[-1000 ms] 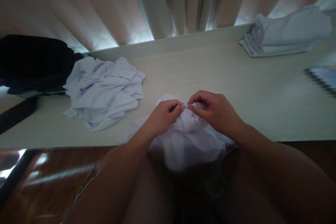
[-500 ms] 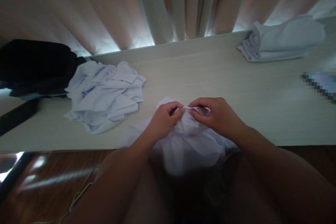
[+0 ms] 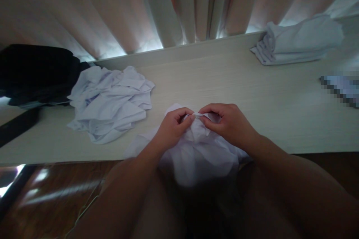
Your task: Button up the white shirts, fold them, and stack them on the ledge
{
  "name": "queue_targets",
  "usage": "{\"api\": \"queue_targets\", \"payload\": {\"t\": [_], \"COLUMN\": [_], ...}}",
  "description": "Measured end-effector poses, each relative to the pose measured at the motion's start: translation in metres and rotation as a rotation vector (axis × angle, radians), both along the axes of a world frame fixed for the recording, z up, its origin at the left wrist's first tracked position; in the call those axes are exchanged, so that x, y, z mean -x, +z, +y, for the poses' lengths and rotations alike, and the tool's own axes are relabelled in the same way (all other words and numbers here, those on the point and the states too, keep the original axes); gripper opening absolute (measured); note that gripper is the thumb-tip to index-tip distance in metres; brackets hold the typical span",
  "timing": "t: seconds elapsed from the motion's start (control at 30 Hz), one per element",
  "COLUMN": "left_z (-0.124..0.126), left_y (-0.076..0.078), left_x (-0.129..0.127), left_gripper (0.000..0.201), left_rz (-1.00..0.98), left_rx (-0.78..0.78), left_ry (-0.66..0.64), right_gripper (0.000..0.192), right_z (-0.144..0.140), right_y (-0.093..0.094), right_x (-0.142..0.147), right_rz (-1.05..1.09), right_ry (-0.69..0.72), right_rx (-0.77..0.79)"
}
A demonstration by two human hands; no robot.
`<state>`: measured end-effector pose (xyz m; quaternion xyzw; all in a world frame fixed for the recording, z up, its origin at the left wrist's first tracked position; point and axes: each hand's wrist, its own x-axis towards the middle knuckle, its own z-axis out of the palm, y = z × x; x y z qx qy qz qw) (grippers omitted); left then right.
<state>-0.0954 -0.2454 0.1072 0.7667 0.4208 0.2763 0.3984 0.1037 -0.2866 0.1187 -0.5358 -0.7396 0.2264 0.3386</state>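
Fingertip to fingertip, we pinch a white cloth (image 3: 193, 164) at the near edge of a pale surface (image 3: 213, 74).

Our left hand (image 3: 174, 126) and right hand (image 3: 229, 122) each grasp the cloth's gathered top between thumb and forefinger, tips nearly meeting; the rest bunches below them and spills past the edge. A crumpled white pile (image 3: 112, 99) lies near on our left, and a folded white stack (image 3: 304, 43) sits well apart at far right. To handle so small a spot well, we judge it best to pinch lightly and evenly, hold both hands level, and support the slack so its weight cannot drag. What lies between the fingertips is too small to tell.
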Motion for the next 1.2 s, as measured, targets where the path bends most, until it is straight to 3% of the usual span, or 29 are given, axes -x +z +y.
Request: {"api": "queue_targets", "payload": {"t": [0.43,0.9,1.07,1.2], "left_z": [0.0,-0.002,0.002,0.002], "left_y": [-0.002,0.002,0.005,0.004], "left_x": [-0.001,-0.002,0.001,0.001], "left_gripper": [0.025,0.022,0.028,0.029], "left_rz": [-0.07,-0.084,0.008,0.035], "left_rx": [0.0,0.029,0.139,0.194], "left_ry": [-0.025,-0.077,-0.074,-0.072], "right_gripper": [0.01,0.022,0.022,0.014], "right_z": [-0.002,0.004,0.005,0.004], "right_y": [0.001,-0.02,-0.016,-0.009], "right_x": [0.0,-0.005,-0.006,-0.002], "right_rz": [0.183,0.636,0.546,0.281], "right_ry": [-0.026,0.053,0.047,0.024], "right_rx": [0.088,0.46,0.384,0.237]}}
